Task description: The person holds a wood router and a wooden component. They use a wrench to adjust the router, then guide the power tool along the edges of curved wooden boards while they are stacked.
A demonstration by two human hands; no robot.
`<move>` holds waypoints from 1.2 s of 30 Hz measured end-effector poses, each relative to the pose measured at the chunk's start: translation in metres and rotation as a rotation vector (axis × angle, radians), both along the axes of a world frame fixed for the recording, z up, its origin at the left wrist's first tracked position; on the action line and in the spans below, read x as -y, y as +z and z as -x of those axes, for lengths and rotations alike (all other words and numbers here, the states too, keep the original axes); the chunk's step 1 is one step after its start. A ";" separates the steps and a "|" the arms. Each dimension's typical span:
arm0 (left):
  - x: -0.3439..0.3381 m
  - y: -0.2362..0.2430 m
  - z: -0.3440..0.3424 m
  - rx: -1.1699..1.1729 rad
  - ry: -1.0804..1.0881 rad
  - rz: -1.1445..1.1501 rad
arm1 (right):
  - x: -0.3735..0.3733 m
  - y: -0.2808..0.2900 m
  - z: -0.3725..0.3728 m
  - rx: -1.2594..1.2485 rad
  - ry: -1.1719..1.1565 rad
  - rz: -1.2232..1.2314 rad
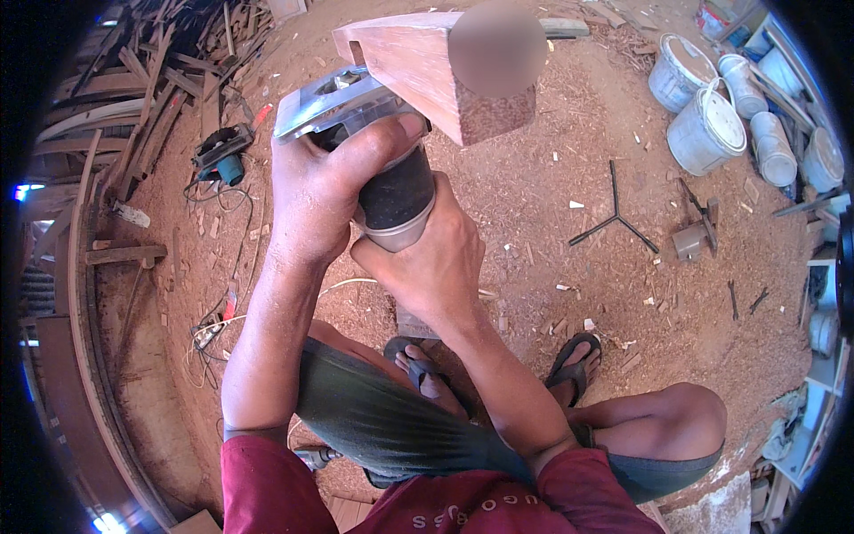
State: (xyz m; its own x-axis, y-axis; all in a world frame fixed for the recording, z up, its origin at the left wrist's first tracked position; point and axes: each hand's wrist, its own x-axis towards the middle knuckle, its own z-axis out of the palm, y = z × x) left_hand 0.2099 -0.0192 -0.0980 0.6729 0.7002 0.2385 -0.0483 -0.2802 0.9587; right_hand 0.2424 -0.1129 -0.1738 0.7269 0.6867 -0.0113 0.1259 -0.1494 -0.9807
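Both my hands are wrapped round a trim router (397, 194) with a black body and a shiny flat metal base. My left hand (311, 191) grips it near the base, its thumb lying across the body. My right hand (431, 254) is closed round the lower end, below the left one. The router lies tilted, its base against or very close to the side of a thick pale wooden piece (405, 62). That piece has a slot cut near its far left end, and a blurred round patch covers part of it. The cutting bit cannot be made out clearly.
Another power tool (222, 156) lies on the shaving-strewn floor at left, near cords (209, 329). Scrap timber (133, 98) is piled at far left. White buckets (707, 133), a three-armed wrench (616, 216) and a metal piece (696, 236) are at right.
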 end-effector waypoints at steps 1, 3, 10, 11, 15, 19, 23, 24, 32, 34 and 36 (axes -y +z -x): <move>0.000 0.000 -0.001 -0.001 0.001 -0.004 | -0.001 -0.002 0.001 0.016 -0.028 -0.011; 0.000 0.000 -0.002 -0.004 0.003 -0.013 | -0.002 -0.002 0.001 0.031 -0.059 -0.019; -0.001 -0.004 -0.002 -0.024 0.026 -0.002 | -0.004 -0.006 0.000 0.016 -0.038 -0.013; -0.001 -0.004 -0.002 -0.024 0.033 0.012 | -0.004 -0.006 0.000 0.017 -0.037 -0.011; 0.000 -0.004 -0.003 -0.004 0.026 0.046 | -0.005 -0.005 0.000 0.035 -0.053 0.000; -0.003 -0.005 -0.001 -0.030 0.023 -0.008 | -0.004 -0.005 0.001 0.027 -0.044 -0.002; -0.001 -0.003 -0.001 -0.028 0.021 0.001 | -0.002 -0.005 0.001 0.016 -0.036 -0.002; -0.001 -0.003 0.000 -0.026 0.024 0.007 | -0.003 -0.005 0.002 0.009 -0.033 0.002; -0.022 0.000 0.018 -0.018 -0.270 0.154 | 0.013 -0.006 -0.020 -0.113 0.069 -0.271; -0.039 -0.022 0.032 0.038 -0.360 0.370 | 0.015 -0.004 -0.034 -0.235 0.269 -0.411; -0.042 -0.042 0.026 0.066 -0.569 0.569 | 0.016 0.000 -0.045 -0.364 0.432 -0.599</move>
